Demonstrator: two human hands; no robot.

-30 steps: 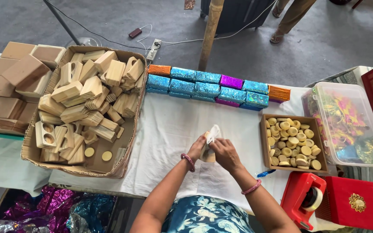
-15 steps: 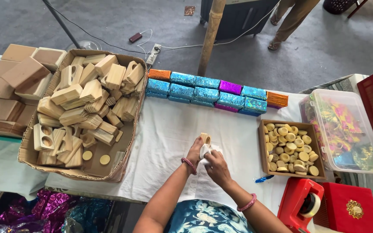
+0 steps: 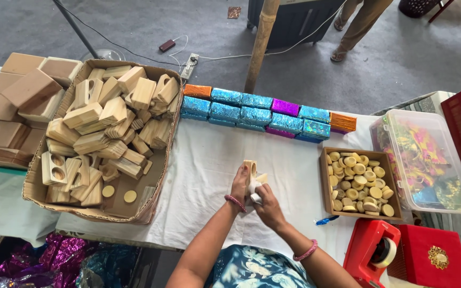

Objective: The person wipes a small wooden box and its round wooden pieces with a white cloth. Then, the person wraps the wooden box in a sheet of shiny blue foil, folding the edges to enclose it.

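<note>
Lining the table's far edge, foil-wrapped rectangular packages (image 3: 262,113) — mostly blue, one purple, orange at both ends. Left hand (image 3: 239,184) fingers closed on the wooden block (image 3: 250,169) at table centre — long axis upright; right hand (image 3: 267,201) pinches white wrap (image 3: 255,192) against it.

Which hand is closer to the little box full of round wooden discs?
The right hand. It sits just left of the box of discs, with bare white cloth between them. The left hand is farther left, holding a wooden block upright.

Both hands, left hand (image 3: 239,185) & right hand (image 3: 267,203), grip wooden block (image 3: 249,169) w/ white cloth (image 3: 255,188).
</note>
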